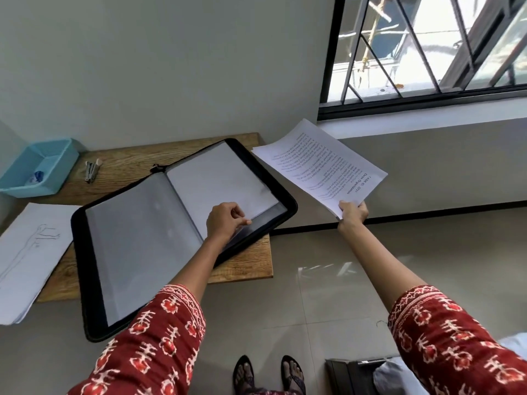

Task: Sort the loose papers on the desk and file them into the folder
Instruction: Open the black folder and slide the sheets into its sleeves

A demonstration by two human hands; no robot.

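A black zip folder (85, 280) lies open on the wooden desk (242, 266), its clear sleeves showing. White sheets (219, 178) sit in the right-hand sleeve. My left hand (225, 223) pinches the near corner of that sleeve or its sheets. Off the desk's right edge, my right hand (352, 213) grips a stack of printed pages (319, 166) by its near edge and holds it in the air. Another pile of paper with a pencil figure drawing (31, 252) lies at the desk's left end, overhanging the front edge.
A light blue plastic tray (37, 166) stands at the desk's back left, with a stapler (91, 171) beside it. A binder clip (155, 167) lies behind the folder. The wall runs behind the desk; a barred window (427, 52) is at the right. Tiled floor lies below.
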